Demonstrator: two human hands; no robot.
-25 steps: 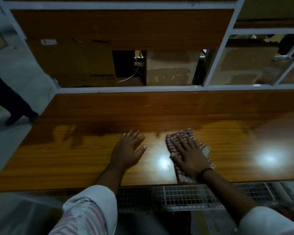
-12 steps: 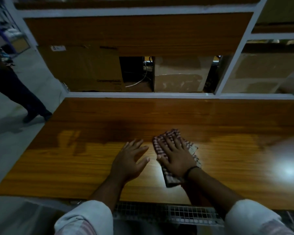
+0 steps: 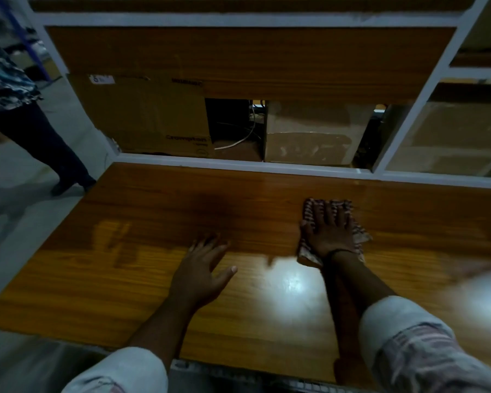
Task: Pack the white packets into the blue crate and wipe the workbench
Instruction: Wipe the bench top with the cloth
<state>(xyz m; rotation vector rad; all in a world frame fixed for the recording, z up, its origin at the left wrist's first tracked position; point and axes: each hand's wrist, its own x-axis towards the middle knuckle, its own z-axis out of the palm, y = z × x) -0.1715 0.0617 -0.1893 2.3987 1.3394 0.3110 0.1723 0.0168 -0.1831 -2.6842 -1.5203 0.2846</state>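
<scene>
Wood-grain laminate fills my feed: the workbench (image 3: 125, 279) is glossy orange-brown, with a bright patch of glare near the middle of its front half. My right hand (image 3: 330, 236) lies flat on a red-and-white checked cloth (image 3: 309, 211). Its fingers are straight and slightly apart, pressing the cloth onto the workbench toward its back edge, right of its middle. The cloth shows beyond the fingertips and on both sides of the wrist, which wears a dark band.

My left hand (image 3: 200, 275) rests palm-down on the bare workbench top, nearer the front edge and a little left of its middle. Its fingers are spread wide with the thumb out, and it holds nothing.

Along the workbench's back edge runs a white frame rail (image 3: 238, 163). Behind the rail stand a brown cardboard box (image 3: 142, 117) and a paler box (image 3: 309, 137), with a white cable (image 3: 238, 141) in the dark gap between them. Off the workbench's left end, another person's dark trouser leg (image 3: 40, 143) stands on grey floor.
</scene>
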